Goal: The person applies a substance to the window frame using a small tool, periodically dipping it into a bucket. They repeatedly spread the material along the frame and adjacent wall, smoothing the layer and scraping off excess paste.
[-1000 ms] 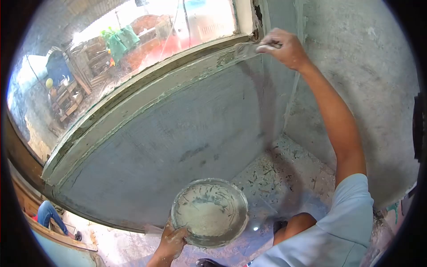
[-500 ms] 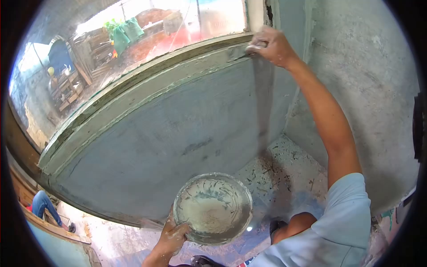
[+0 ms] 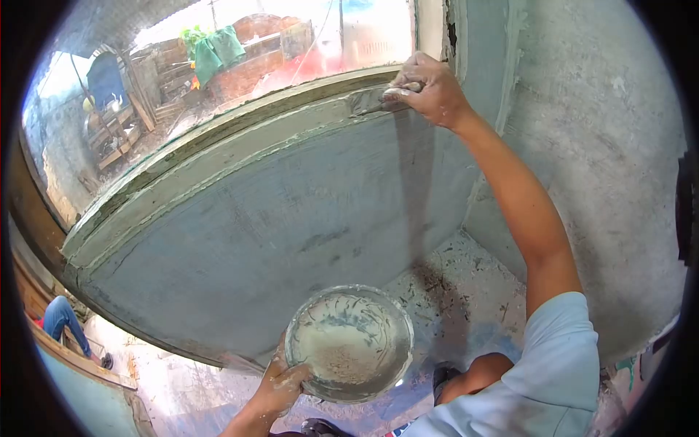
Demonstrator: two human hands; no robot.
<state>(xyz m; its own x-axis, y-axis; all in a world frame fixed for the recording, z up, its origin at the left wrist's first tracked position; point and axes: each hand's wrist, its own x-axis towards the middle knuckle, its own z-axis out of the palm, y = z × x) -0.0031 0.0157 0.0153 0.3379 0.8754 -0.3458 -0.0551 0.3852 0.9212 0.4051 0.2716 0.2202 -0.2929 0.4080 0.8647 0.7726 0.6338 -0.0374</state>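
Observation:
My left hand (image 3: 280, 384) is closed on the near-left rim of a round metal bowl (image 3: 410, 342), its thumb over the edge. Pale wet plaster (image 3: 342, 342) covers the bottom of the bowl, with streaks up its sides. Up at the window, my right hand (image 3: 433, 89) grips a putty knife, whose grey blade (image 3: 368, 103) lies against the ledge below the window. The knife's handle is mostly hidden by my fingers. Along the ledge (image 3: 240, 156) runs a pale plaster coat with rough, raised edges.
Below the ledge is a grey-blue wall (image 3: 240, 233), meeting a rough side wall (image 3: 597, 160) at the right corner. Dark debris (image 3: 437, 284) is scattered on the floor. At far left a person's leg in jeans (image 3: 64, 320) shows. Outside hangs a green cloth (image 3: 217, 54).
My right hand has moved the putty knife left and slightly down along the ledge. The bowl in my left hand stays almost in place. The view has shifted slightly.

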